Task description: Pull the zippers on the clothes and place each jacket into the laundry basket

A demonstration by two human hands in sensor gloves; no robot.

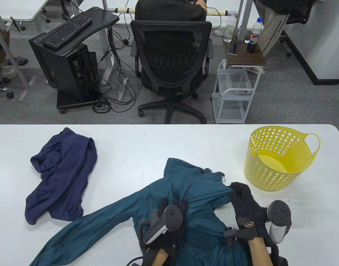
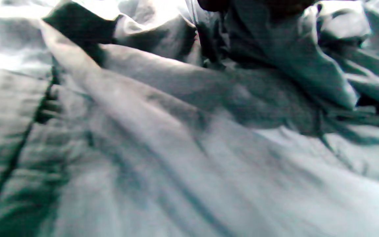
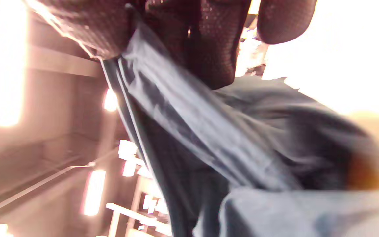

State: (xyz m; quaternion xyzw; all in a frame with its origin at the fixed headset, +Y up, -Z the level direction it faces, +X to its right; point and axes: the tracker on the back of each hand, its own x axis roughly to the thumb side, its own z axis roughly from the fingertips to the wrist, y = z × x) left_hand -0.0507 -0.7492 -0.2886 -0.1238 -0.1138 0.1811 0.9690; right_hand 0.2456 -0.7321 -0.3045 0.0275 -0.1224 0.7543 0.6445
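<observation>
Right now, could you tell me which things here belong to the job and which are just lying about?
Job: teal zip jacket; navy blue jacket; yellow perforated plastic laundry basket.
Lying about: black mesh office chair; black keyboard; white wire trolley.

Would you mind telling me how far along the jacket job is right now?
Nothing is finished: the yellow basket is empty. In hand: the teal jacket, with the left hand resting on it and the right hand gripping its front edge. Left: zipping and binning it, then the navy jacket.
</observation>
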